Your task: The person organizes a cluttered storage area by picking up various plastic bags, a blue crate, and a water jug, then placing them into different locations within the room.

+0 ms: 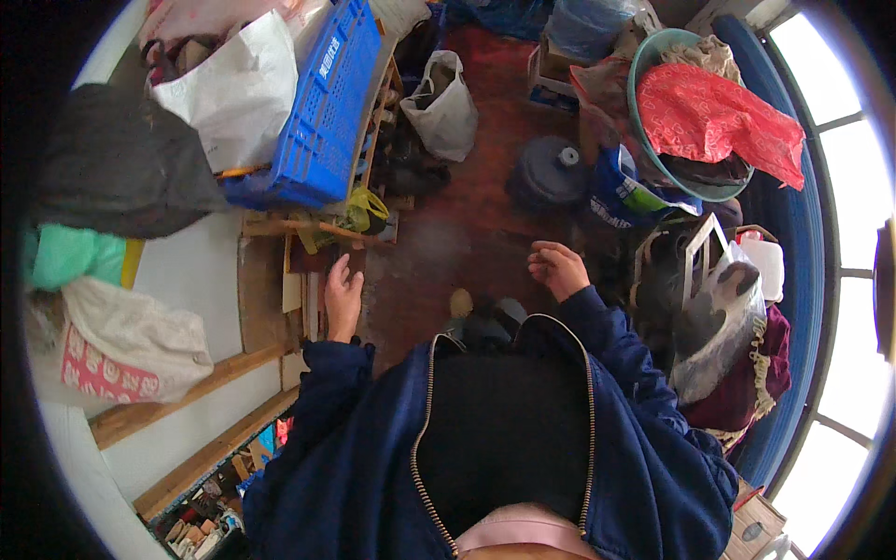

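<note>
My left hand (pixel 343 297) hangs in the air with thumb and fingers apart, holding nothing. It is nearest to the wooden boards (pixel 311 301) below the end of a wooden rack (pixel 329 225). My right hand (pixel 558 269) is half curled above the floor, and no object shows in it. Beyond that hand stands a blue water-cooler jug (pixel 549 171) with a pale cap. A blue plastic crate (pixel 329 98) sits on the rack, with a white sack (pixel 241 98) leaning inside it. Yellow-green plastic bags (pixel 364 210) hang by the rack's near end.
Reddish-brown floor (pixel 483 105) runs ahead between the two sides. A white plastic bag (pixel 442 112) stands on it. At right are a green basin (pixel 640 105) with a red bag (pixel 700 112), a white plastic canister (pixel 761 269) and a blue curtain (pixel 801 301). Dark cloth (pixel 126 168) hangs at left.
</note>
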Demonstrator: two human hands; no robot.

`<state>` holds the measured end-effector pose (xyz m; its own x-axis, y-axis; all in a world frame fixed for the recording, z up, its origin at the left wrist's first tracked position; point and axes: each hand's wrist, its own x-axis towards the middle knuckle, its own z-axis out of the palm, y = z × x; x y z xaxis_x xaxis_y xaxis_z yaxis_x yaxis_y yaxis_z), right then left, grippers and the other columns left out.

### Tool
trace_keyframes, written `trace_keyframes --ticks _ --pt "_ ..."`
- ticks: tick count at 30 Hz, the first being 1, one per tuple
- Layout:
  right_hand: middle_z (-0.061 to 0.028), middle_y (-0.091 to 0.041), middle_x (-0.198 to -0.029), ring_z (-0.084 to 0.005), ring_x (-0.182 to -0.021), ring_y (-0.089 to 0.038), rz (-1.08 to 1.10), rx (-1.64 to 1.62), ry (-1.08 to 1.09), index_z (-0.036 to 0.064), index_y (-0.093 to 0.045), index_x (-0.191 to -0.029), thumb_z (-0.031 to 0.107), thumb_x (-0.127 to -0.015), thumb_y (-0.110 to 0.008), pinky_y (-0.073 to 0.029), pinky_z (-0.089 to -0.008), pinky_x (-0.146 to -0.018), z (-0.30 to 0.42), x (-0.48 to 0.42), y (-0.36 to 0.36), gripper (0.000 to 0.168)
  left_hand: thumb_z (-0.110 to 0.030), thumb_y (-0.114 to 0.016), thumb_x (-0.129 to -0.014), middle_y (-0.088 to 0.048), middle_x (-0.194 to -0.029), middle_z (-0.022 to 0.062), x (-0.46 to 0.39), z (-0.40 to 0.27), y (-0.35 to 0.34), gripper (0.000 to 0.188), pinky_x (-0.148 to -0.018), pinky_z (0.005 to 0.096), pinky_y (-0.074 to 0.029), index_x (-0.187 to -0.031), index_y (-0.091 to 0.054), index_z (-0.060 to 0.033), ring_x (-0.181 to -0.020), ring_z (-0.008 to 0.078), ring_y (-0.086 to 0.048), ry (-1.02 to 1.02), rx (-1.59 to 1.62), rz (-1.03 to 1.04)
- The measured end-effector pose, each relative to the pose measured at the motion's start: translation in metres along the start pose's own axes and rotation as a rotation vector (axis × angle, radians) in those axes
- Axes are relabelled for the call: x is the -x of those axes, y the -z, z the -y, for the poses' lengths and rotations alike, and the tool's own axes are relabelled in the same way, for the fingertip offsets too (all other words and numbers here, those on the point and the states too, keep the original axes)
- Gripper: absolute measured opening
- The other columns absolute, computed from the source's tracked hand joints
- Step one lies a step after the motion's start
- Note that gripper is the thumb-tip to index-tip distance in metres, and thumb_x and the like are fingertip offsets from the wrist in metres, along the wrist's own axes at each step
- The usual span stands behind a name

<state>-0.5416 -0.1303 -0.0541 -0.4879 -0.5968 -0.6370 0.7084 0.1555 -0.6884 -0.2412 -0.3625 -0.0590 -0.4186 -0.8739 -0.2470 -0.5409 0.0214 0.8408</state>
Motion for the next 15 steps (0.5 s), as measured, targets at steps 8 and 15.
trace_keyframes --ticks 8,15 --pt "-0.0114 -0.059 -0.081 -0.0198 -0.067 -0.058 0.076 0.016 -0.019 0.0 -0.055 -0.099 0.009 -0.082 -0.048 -0.048 -0.0297 -0.057 0.053 -0.177 0.001 0.02 -0.006 -0.049 -0.084 -0.054 -0.111 0.0137 -0.068 -0.096 -0.001 0.025 -0.086 0.0336 -0.041 -0.109 -0.054 -0.0006 -0.105 0.0261 -0.051 -0.37 -0.33 -0.287" --pt "-0.011 -0.06 -0.077 -0.0204 -0.062 -0.058 0.067 0.008 -0.084 0.001 -0.056 -0.096 0.007 -0.078 -0.051 -0.046 -0.0297 -0.051 0.117 -0.393 -0.033 0.019 -0.003 -0.047 -0.084 -0.056 -0.108 0.0106 -0.2 -0.224 -0.02 0.021 -0.092 0.0402 -0.036 -0.101 -0.059 0.0007 -0.109 0.0285 -0.048 -0.711 -0.882 -0.466"
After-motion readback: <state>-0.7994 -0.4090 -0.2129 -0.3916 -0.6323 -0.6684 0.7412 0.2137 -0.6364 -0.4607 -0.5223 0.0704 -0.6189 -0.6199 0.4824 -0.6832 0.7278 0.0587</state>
